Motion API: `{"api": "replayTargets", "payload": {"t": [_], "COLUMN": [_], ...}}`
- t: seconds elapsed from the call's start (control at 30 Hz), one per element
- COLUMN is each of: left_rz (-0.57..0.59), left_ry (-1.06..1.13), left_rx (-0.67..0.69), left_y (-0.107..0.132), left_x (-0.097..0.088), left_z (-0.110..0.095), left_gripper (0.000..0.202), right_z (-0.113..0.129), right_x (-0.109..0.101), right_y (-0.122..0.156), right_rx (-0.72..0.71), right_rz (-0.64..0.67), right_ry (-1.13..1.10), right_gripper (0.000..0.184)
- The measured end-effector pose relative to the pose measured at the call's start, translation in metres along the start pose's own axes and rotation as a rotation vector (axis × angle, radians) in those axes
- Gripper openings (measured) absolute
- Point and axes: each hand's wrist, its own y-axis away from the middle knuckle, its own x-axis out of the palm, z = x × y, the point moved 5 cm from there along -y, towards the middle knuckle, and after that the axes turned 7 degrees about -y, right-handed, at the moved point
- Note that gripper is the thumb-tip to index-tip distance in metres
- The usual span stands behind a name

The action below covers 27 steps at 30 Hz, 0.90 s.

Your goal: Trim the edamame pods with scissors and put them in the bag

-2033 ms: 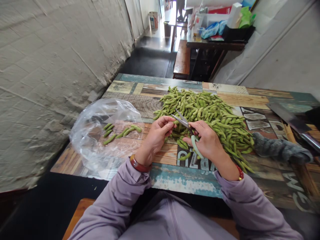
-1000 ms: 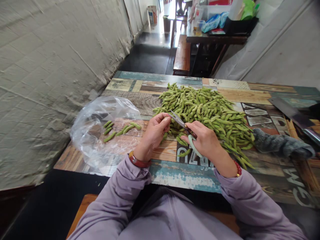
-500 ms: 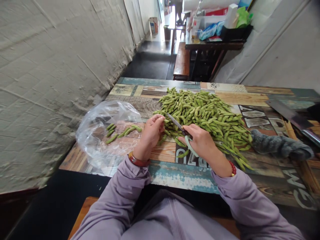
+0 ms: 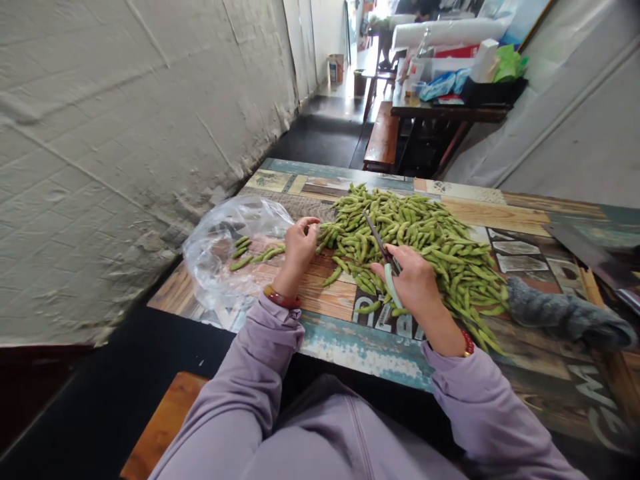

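In the head camera's view, I am sitting at a patchwork-patterned table (image 4: pixel 363 353) and looking down at my 2 bare hands, with lilac sleeves reaching to my wrists. My right hand (image 4: pixel 413 273) is grasping a pair of scissors (image 4: pixel 389 279) by the pale green handles; the dark blades are pointing away from me and slightly left, over a large pile of green pods (image 4: pixel 410 227). That pile is spreading across the middle of the table, with a few loose pods lying along its near edge. My left hand (image 4: pixel 301 243) is hanging between the pile and a crumpled clear plastic bag (image 4: pixel 203 260), fingers curled and tips drawn together; I cannot tell whether they are pinching anything. A small group of pods (image 4: pixel 241 263) is lying at the bag, some showing through the film. A brown bangle (image 4: pixel 283 298) is circling my left wrist, and a red bracelet (image 4: pixel 469 343) my right. To the right of the pile, a fuzzy gray roll (image 4: pixel 570 317) is lying near a dark-bladed knife (image 4: pixel 580 247). Beyond the table, a wooden bench (image 4: pixel 383 137) is standing beside a 2nd table (image 4: pixel 450 115) that is holding packages.
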Motion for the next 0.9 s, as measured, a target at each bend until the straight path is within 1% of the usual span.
{"api": "replayTargets", "payload": {"t": [0.07,0.1,0.13,0.2,0.3,0.4,0.47,0.53,0.6,0.67,0.73,0.83,0.9], "left_rz": [-0.013,-0.005,0.029,0.094,0.165,0.211,0.201,0.172,0.184,0.258,0.353,0.461,0.496], "left_ry": [-0.399,-0.574,-0.694,-0.823,-0.852,-0.776,-0.688,-0.548,-0.345,-0.122,0.045,0.145,0.158], "left_rx": [0.164,0.226,0.258,0.275,0.272,0.291,0.31,0.293,0.21,0.101,0.019,-0.045,-0.058], "left_y": [0.001,0.002,0.003,0.006,0.009,0.012,0.013,0.013,0.014,0.018,0.025,0.035,0.039], "left_x": [0.002,0.004,0.007,0.012,0.017,0.021,0.021,0.018,0.016,0.017,0.021,0.026,0.028], "left_z": [-0.003,-0.004,-0.004,-0.002,-0.002,-0.005,-0.008,-0.012,-0.014,-0.015,-0.018,-0.024,-0.027], "left_gripper": [0.02,0.024,0.027,0.028,0.022,0.009,0.001,0.005,0.011,0.017,0.022,0.029,0.031], "right_z": [0.0,0.001,0.001,0.001,0.002,0.001,0.001,0.001,0.0,0.001,0.002,0.004,0.004], "right_x": [0.001,0.001,0.001,0.002,0.001,0.0,0.001,0.001,0.001,0.0,-0.001,-0.002,-0.001], "right_y": [0.0,0.0,0.0,0.0,0.0,0.0,0.0,0.0,0.0,0.0,0.0,-0.001,-0.001], "right_rx": [0.004,0.005,0.006,0.009,0.017,0.02,0.017,0.019,0.027,0.034,0.034,0.03,0.034], "right_rz": [0.004,0.007,0.009,0.012,0.009,0.007,0.012,0.02,0.024,0.024,0.026,0.06,0.108], "right_ry": [0.007,0.01,0.011,0.008,0.0,-0.003,-0.002,0.001,0.006,0.011,0.018,0.031,0.027], "right_gripper": [0.029,0.029,0.029,0.029,0.026,0.024,0.024,0.024,0.024,0.025,0.025,0.026,0.031]}}
